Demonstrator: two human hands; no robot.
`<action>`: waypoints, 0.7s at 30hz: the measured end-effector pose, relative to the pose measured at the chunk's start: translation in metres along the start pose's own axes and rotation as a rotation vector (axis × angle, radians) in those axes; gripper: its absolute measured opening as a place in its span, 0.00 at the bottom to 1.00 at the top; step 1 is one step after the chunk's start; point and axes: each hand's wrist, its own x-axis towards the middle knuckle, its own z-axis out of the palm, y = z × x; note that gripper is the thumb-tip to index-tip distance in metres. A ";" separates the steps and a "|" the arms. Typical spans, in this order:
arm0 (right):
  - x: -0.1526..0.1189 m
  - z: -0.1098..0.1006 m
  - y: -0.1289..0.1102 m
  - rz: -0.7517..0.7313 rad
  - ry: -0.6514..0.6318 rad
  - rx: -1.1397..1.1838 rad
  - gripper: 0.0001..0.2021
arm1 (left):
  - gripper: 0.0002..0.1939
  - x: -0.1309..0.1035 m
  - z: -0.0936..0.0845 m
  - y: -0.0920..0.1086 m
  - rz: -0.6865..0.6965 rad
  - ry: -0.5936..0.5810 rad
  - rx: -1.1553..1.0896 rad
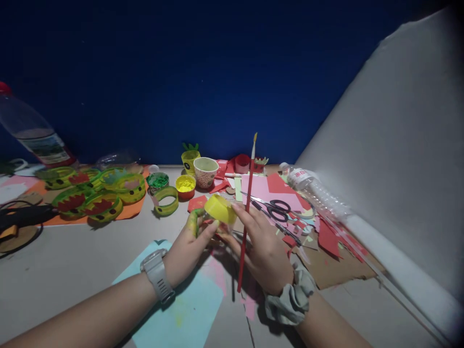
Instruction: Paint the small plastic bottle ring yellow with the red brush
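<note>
We had the yellow ring (220, 209) between our two hands, above the pale blue paper (181, 314) on the bench (87, 261); our left hand (188, 244) was closed on its near left side, with green and yellow smears on the fingers; our right hand (264, 246) gripped the red paintbrush (250, 193), bristles up, while its fingertips touched the ring's right side. Beyond the ring stood the cup of yellow paint (185, 186); the cup of green paint (157, 182) stood to its left, and the patterned cup (205, 173) to its right; a green-and-yellow ring (166, 201) sat just in front of the paints. Decorated rings (103, 207) lay at the left, around the orange paper (128, 211); the black-handled scissors (277, 210) lay among paper scraps (259, 188) at the right, near a clear bottle (315, 191) on its side.
</note>
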 end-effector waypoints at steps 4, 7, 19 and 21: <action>0.001 -0.002 0.001 0.031 -0.010 0.005 0.33 | 0.17 0.002 -0.001 0.003 -0.037 0.011 -0.073; 0.000 -0.001 0.003 0.058 -0.052 -0.013 0.35 | 0.19 0.001 -0.001 0.005 -0.065 -0.006 -0.119; 0.003 0.002 0.003 -0.018 -0.022 -0.048 0.32 | 0.19 0.005 -0.005 0.001 -0.047 0.011 -0.055; 0.002 -0.001 0.003 0.002 -0.020 0.012 0.32 | 0.21 0.007 -0.006 0.001 -0.093 0.022 -0.074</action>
